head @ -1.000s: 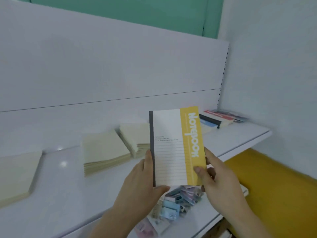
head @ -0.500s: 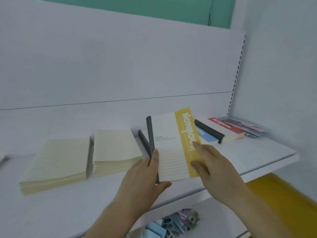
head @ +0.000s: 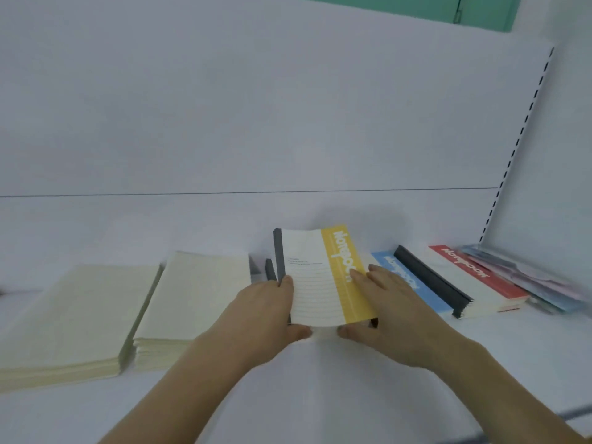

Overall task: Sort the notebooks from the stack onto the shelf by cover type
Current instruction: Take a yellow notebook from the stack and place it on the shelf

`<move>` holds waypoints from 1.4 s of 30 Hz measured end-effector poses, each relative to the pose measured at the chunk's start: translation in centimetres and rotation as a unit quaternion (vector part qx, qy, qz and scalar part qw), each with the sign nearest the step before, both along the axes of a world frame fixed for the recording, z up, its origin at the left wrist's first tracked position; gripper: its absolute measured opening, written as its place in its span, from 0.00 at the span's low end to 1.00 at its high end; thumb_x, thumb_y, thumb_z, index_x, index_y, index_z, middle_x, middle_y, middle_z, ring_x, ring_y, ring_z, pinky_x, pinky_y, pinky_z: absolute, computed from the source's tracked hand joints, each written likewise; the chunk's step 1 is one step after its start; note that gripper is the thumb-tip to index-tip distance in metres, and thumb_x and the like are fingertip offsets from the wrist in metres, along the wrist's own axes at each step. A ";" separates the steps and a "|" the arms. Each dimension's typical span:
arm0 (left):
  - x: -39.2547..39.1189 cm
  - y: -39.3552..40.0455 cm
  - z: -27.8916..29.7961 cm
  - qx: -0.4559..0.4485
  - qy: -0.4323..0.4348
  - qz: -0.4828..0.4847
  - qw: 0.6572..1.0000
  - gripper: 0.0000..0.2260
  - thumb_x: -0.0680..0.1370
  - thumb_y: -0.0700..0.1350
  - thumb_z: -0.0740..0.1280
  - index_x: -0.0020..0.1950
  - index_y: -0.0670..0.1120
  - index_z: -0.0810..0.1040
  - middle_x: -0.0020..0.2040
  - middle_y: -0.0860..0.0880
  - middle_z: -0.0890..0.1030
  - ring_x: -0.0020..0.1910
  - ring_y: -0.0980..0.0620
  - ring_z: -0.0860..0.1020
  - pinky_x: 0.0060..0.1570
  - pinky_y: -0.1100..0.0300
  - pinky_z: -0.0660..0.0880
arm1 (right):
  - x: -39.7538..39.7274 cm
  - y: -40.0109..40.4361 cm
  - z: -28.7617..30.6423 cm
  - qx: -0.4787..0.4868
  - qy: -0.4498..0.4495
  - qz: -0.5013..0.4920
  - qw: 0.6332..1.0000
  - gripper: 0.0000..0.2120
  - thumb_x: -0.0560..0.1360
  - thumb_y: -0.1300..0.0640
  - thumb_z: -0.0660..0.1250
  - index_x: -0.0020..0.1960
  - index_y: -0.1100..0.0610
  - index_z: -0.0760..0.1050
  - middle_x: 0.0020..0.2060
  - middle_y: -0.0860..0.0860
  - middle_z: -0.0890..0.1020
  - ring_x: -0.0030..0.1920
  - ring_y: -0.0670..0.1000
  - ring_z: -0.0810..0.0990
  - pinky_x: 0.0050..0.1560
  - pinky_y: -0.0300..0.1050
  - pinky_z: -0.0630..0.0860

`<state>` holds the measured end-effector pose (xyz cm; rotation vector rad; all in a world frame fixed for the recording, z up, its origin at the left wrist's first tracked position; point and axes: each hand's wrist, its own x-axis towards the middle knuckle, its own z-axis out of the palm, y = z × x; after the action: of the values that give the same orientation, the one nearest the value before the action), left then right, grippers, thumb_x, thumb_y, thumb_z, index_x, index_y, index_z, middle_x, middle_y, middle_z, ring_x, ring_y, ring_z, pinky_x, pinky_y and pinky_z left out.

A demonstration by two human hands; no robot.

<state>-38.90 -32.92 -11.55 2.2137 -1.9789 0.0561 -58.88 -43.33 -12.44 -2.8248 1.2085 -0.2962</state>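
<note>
I have the yellow-banded notebook [head: 323, 277] between both hands, low over the white shelf [head: 320, 379], so I judge this to be the placing step for one notebook. My left hand [head: 262, 309] grasps its dark-spined left edge, fingers on the cover and thumb curled under the near edge. My right hand [head: 384, 306] grasps the yellow side the same way, fingers laid on the cover, thumb tucked beneath. The cover bows a little between the two grips.

Behind it, dark spines [head: 270, 269] of other notebooks peek out, so it seems to be going onto a pile already there; whether it touches that pile yet I cannot tell. Just to the right lies a blue-banded notebook [head: 413, 283], then a red-banded stack [head: 474, 277] with a black spine, and pastel packets [head: 528, 280] at the far end. To the left sit two cream stacks [head: 134, 312].

Next I would lower it flat, square its edges with whatever is beneath, and slide my thumbs out without dragging the cover
</note>
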 end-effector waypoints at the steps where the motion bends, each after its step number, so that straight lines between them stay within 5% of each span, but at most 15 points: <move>1: -0.1 -0.4 0.0 0.017 0.000 0.010 1.000 0.24 0.76 0.62 0.68 0.63 0.47 0.69 0.56 0.48 0.78 0.53 0.48 0.77 0.52 0.55 0.75 | 0.1 -0.8 -0.4 0.017 0.003 0.005 1.000 0.48 0.72 0.29 0.61 0.80 0.51 0.45 0.78 0.48 0.54 0.78 0.50 0.45 0.76 0.45 0.48; 8: -1.4 -2.6 0.1 0.104 -0.019 0.092 0.990 0.20 0.78 0.60 0.67 0.54 0.43 0.76 0.53 0.45 0.77 0.52 0.44 0.78 0.49 0.54 0.74 | 0.3 -4.6 -1.9 0.042 0.039 0.068 0.996 0.46 0.71 0.25 0.55 0.80 0.51 0.50 0.76 0.48 0.59 0.79 0.50 0.42 0.77 0.47 0.45; 14: -2.5 -2.6 -0.2 0.121 -0.055 0.130 0.983 0.17 0.78 0.62 0.66 0.53 0.48 0.71 0.49 0.49 0.72 0.52 0.47 0.76 0.46 0.56 0.69 | 0.2 -6.0 -3.1 -0.036 0.070 0.126 0.989 0.54 0.62 0.20 0.37 0.78 0.51 0.54 0.72 0.51 0.66 0.78 0.57 0.50 0.78 0.52 0.45; 18: -2.7 -2.6 0.1 0.130 -0.052 0.148 0.979 0.19 0.77 0.63 0.67 0.49 0.50 0.64 0.50 0.48 0.76 0.52 0.46 0.76 0.44 0.55 0.67 | 0.3 -6.9 -3.1 -0.063 0.074 0.151 0.984 0.49 0.66 0.19 0.40 0.75 0.50 0.59 0.67 0.51 0.71 0.74 0.56 0.58 0.77 0.53 0.50; 26: -2.3 -2.7 0.1 0.116 -0.036 0.143 0.982 0.20 0.75 0.62 0.70 0.52 0.49 0.67 0.45 0.50 0.72 0.44 0.48 0.72 0.41 0.56 0.66 | 1.0 -7.6 -2.5 -0.045 0.097 0.165 0.980 0.41 0.66 0.20 0.48 0.66 0.47 0.66 0.58 0.48 0.77 0.69 0.52 0.63 0.75 0.52 0.53; 35: -1.7 -3.1 -0.3 0.119 -0.012 0.121 0.985 0.23 0.74 0.60 0.71 0.60 0.49 0.69 0.49 0.49 0.77 0.46 0.46 0.74 0.42 0.55 0.68 | 1.2 -7.9 -2.1 0.009 0.077 0.156 0.985 0.43 0.64 0.20 0.58 0.70 0.45 0.62 0.62 0.47 0.74 0.70 0.50 0.61 0.72 0.46 0.56; 39: -1.5 -3.2 -0.7 0.122 -0.003 0.116 0.986 0.21 0.73 0.59 0.72 0.58 0.48 0.71 0.46 0.50 0.74 0.46 0.47 0.73 0.42 0.55 0.68 | 1.3 -8.5 -2.3 0.010 0.086 0.160 0.983 0.49 0.60 0.18 0.57 0.72 0.45 0.63 0.57 0.45 0.74 0.67 0.50 0.62 0.72 0.46 0.58; 42: -1.6 -3.4 -1.0 0.123 -0.008 0.121 0.985 0.20 0.74 0.57 0.72 0.59 0.48 0.72 0.52 0.47 0.78 0.53 0.45 0.77 0.43 0.56 0.67 | 1.5 -8.7 -2.3 -0.003 0.096 0.168 0.981 0.50 0.60 0.17 0.56 0.73 0.47 0.64 0.55 0.46 0.74 0.66 0.50 0.63 0.72 0.46 0.57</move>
<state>-40.48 -36.28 -12.55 2.6070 -1.7987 -0.1485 -57.42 -52.04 -14.74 -3.0493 0.7293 -0.0080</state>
